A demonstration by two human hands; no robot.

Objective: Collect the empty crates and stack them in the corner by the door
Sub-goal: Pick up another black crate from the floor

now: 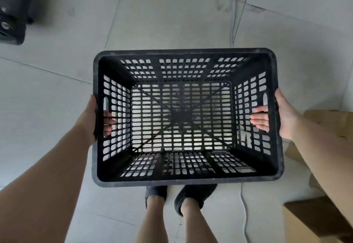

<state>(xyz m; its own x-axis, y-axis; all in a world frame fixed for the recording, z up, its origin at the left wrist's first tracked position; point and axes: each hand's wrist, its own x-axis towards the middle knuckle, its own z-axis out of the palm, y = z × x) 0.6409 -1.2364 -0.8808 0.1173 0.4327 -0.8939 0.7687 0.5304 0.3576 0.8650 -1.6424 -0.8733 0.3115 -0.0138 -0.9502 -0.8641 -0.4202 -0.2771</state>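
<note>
One black plastic crate (187, 116), rectangular with slotted lattice walls and floor, held open side up at frame centre above grey floor tiles (57, 93). The left hand (93, 118) and right hand (282, 116) grip opposite short walls, fingers curled through the handle slots; palms are largely hidden behind the rim. Two dark shoes (194, 195) are partly covered by the crate. A dark object (13, 13) at upper left is cut off and indistinct. Brown cardboard boxes (313, 219) at lower right, cropped; their number cannot be told. A thin pale cable (243, 204) crosses the floor.
</note>
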